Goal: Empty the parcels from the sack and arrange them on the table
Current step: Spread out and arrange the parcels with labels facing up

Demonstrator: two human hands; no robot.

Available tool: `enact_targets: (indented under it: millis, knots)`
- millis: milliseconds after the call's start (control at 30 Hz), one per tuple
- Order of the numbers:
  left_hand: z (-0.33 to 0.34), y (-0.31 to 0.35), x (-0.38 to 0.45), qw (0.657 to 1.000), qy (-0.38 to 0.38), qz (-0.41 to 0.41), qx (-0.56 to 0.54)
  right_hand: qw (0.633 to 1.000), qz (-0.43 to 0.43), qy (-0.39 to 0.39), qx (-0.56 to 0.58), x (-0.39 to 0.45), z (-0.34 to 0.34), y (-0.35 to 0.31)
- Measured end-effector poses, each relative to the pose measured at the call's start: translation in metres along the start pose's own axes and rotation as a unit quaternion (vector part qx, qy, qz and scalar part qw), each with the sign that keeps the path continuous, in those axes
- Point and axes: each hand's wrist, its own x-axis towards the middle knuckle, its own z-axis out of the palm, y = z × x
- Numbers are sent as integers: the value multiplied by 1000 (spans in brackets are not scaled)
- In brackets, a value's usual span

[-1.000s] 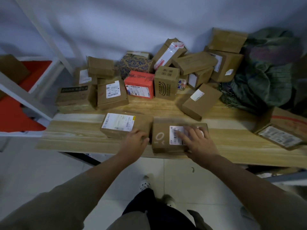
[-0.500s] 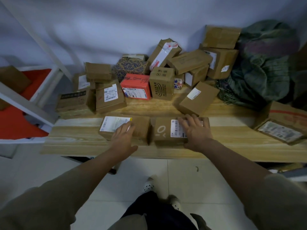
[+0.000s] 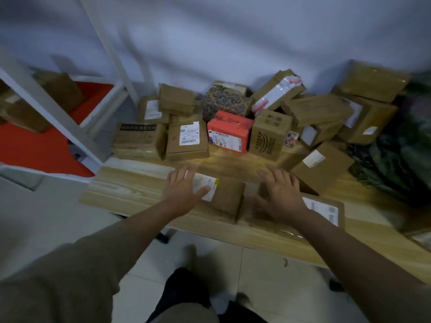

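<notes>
Left hand [image 3: 184,187] lies flat, fingers spread, on a labelled brown box [image 3: 221,197]; right hand [image 3: 281,194] rests open on the box beside it [image 3: 326,209], gripping nothing. Both boxes sit at the desk [image 3: 121,185] front, more parcels [image 3: 229,131] piled behind, the green sack [image 3: 401,145] far right.

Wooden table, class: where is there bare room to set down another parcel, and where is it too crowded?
Bare wood shows at the table's near-left corner, left of the left hand, and in the strip between both hands and the back row. It is crowded along the wall, from the black-labelled box past the red box to the stacked cartons by the green sack.
</notes>
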Motion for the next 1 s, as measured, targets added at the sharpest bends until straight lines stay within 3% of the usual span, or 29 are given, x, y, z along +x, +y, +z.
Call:
enact_targets:
  millis: [167,333,467,533,767,933,1000]
  knots:
    - [-33,-67,42,991,22,-126,-33,1000,6,-9,2,53,2,-53]
    - [-61,-147,91,987,4,-159,-6,999,-19,-40,30,118,9,-126]
    - [-80,-194,132,977,14,-202,-69,994,-38,-65,73,171,22,-187]
    - [-88,-211,152,967,9,-234,-103,986,-11,-84,147,193,33,-213]
    - [-97,-250,188,891,-16,-278,-358,866,111,-163,459,247,38,-282]
    - [-101,-257,183,825,-12,-340,-451,752,247,-178,585,264,35,-303]
    - [-102,-265,174,788,18,-366,-495,721,290,-176,604,264,32,-301]
